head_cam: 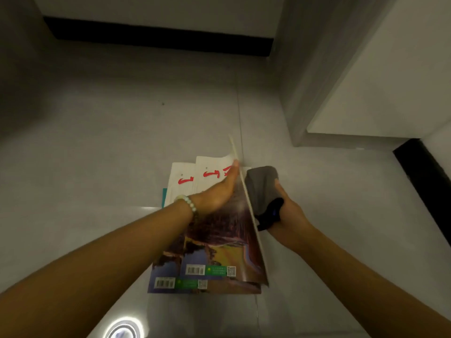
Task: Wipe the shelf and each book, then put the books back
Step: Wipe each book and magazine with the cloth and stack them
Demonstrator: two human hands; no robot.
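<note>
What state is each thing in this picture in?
Held book: tilted up on edge.
Left hand: flat against its cover.
Cloth: bunched, against the book's far side.
Right hand: grips the cloth.
White books: lying flat on the floor.

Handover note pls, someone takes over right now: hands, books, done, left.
Left hand: flat and open against the picture-cover book, propping it tilted on edge.
Right hand: grips the grey cloth at that book's other face.
On the floor: a matching book and two white books with red lettering.
Done: cannot tell which are wiped. The shelf is not in view.
Left: probably finish this book, then put all the books back.
</note>
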